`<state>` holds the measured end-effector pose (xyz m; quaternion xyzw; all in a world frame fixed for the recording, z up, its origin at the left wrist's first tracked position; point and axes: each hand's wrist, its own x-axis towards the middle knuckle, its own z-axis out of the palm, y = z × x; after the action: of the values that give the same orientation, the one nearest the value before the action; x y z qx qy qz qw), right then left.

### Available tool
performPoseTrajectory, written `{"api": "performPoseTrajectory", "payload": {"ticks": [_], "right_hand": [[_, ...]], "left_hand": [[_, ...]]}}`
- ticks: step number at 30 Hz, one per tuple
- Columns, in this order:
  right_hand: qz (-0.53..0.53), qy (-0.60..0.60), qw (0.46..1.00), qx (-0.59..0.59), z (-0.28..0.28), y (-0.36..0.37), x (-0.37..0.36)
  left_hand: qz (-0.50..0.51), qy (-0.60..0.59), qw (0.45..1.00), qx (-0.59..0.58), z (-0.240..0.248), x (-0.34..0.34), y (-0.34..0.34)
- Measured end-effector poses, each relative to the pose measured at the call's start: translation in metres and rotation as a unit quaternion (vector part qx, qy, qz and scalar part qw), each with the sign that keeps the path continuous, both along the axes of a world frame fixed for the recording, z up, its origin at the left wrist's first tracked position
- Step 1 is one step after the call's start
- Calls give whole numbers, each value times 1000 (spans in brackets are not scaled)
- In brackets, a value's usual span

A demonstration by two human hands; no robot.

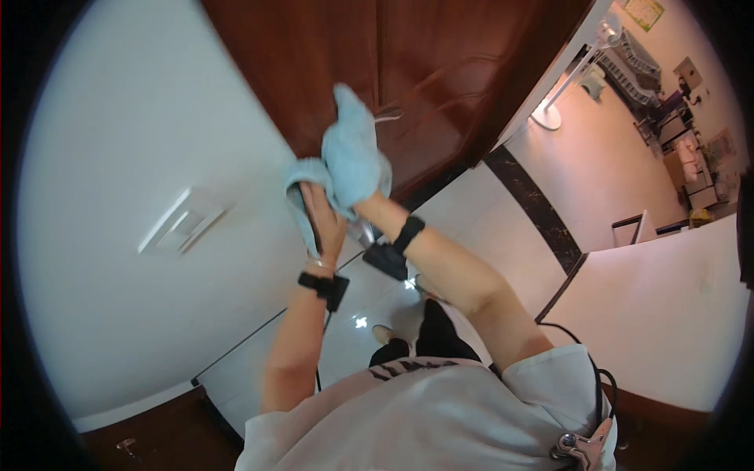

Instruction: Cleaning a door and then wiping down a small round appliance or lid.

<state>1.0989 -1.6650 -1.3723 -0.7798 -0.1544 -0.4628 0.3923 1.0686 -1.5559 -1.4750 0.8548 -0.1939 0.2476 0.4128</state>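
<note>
A light blue cloth point(349, 149) hangs in front of the brown wooden door, draped over both my hands. My left hand point(323, 221) has its fingers tucked under a fold of the cloth and grips it; a dark gap shows along the fold. My right hand point(374, 210) is almost wholly covered by the cloth, which rises to a blurred tip above it, so its fingers are hidden. Just right of the cloth is the metal door handle point(389, 115). Black straps with small black boxes sit on both wrists.
The brown door point(440, 71) fills the top. A white wall with a light switch point(182, 222) is on the left. Rightward, past a dark threshold strip point(534, 200), a room holds a white standing fan point(547, 116) and furniture. A low white wall point(667, 314) stands at right.
</note>
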Motion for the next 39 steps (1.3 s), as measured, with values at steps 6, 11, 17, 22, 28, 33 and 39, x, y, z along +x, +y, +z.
{"api": "performPoseTrajectory", "payload": {"ticks": [6, 11, 17, 22, 28, 33, 39], "right_hand": [[115, 296, 929, 190, -214, 19, -13], [177, 438, 828, 304, -322, 8, -8], [213, 502, 754, 366, -410, 5, 20], [241, 564, 748, 252, -500, 7, 35], [158, 478, 847, -168, -592, 26, 42], [67, 440, 863, -238, -667, 14, 29], [107, 332, 936, 39, -571, -6, 27]], "left_hand": [[124, 144, 975, -118, -163, -53, -14], [194, 339, 772, -502, -225, -53, -36], [122, 453, 635, -614, -319, -33, -22], [103, 455, 568, -678, -413, -25, 7], [124, 461, 521, -707, -436, -21, 48], [112, 459, 524, -709, -457, -21, 24], [140, 469, 503, -713, -391, -11, -1]]}}
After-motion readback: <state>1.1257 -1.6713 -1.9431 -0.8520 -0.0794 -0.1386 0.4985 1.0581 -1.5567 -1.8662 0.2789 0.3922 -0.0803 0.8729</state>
